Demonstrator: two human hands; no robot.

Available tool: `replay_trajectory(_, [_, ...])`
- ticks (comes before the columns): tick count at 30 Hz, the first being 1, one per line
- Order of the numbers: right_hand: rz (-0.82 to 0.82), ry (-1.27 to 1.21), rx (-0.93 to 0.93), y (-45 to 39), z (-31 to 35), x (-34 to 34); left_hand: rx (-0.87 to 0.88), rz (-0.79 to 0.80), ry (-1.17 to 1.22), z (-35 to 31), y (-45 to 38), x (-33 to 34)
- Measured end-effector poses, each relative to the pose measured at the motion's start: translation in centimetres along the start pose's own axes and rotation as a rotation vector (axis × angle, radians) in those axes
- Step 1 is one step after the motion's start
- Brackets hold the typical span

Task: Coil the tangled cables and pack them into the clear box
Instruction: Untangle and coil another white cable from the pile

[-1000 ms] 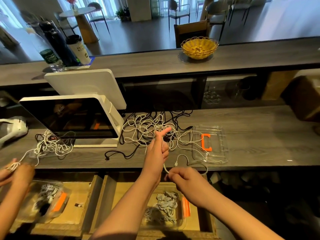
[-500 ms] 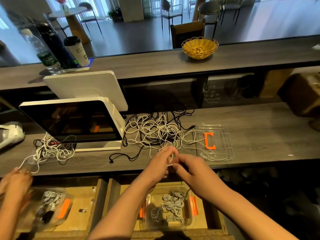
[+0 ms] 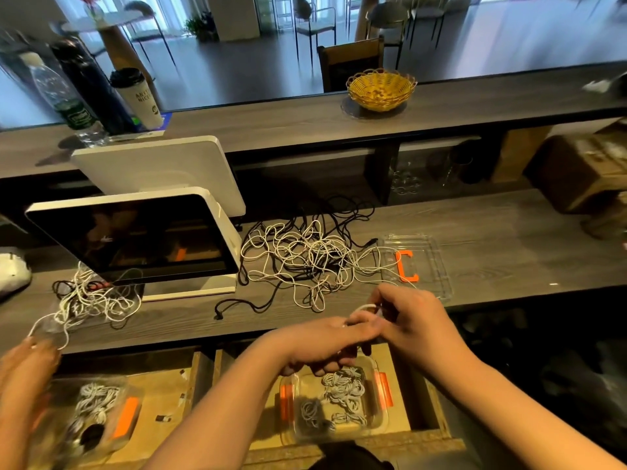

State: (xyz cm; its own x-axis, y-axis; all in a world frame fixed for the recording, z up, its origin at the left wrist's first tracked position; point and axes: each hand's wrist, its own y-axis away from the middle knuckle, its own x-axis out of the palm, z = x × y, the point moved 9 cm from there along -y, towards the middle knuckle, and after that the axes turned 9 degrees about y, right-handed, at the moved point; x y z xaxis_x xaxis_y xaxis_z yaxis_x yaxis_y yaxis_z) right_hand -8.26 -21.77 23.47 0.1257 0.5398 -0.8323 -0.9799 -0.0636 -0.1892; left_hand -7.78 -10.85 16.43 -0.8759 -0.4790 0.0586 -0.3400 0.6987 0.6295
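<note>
Grey wood-grain bench (image 3: 492, 232) is strewn with tangled white cables (image 3: 298, 262), 1 thin white cable (image 3: 364, 306) being pinched by the right hand (image 3: 414, 320) against the loosely curled left hand (image 3: 325, 340), directly above the clear plastic box (image 3: 334, 401).

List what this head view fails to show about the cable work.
- Head view: how the left hand and right hand grip the white cable; fingers overlap it.
- Clear box contents: coil count, partly behind the hands.
- Paper cup print: too small.
- Second person's hand: blurred, cut by the left edge.
</note>
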Motion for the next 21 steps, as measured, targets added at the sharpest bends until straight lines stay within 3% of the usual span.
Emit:
replay_trajectory(5, [0.009,0.056,-0.073,-0.1,1.1,-1.4,-0.045,0.110,-0.148,1.3,0.4,0.8])
replay_trajectory(10, [0.076,0.103,0.017,0.3,0.4,-1.5,-0.034,0.115,-0.355,1.3,1.4,1.0])
replay_trajectory(18, [0.058,-0.150,0.238,1.5,-1.2,-0.4,0.364,-0.282,0.264,-3.1,2.9,-1.9])
replay_trajectory(21, [0.047,-0.234,0.272,1.3,-0.4,0.2,0.443,-0.314,0.616,-3.1,3.2,-3.0])
